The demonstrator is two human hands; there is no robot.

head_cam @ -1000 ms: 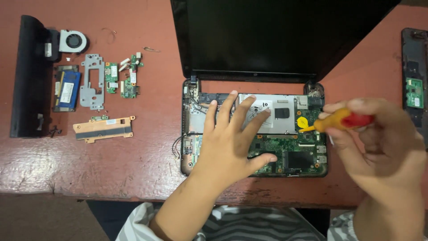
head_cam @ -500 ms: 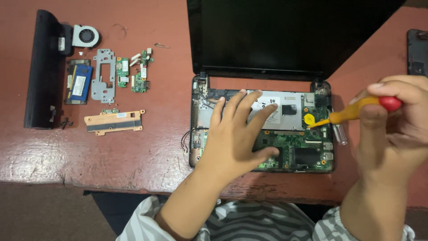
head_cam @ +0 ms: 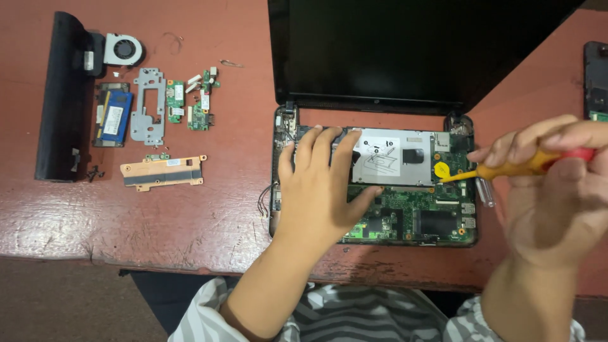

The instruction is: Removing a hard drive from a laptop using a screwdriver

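Opened black laptop base with exposed green circuit board, lying on the red-brown worn tabletop below its raised dark screen. Left hand: flat, fingers spread, pressing the base's left half. Right hand: closed around a yellow-and-red screwdriver, tip at the board's right side. Already out, laid at left: long black battery bar, small grey fan, blue memory module, grey metal bracket, 2 small green boards, copper-coloured heat plate. Remaining inside, judging by view: main board, silver drive.

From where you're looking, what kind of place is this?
Probably a small electronics repair bench. An opened laptop with its circuit board bare lies on a worn red table, removed parts such as a cooling fan sit alongside, and the right hand holds a screwdriver.
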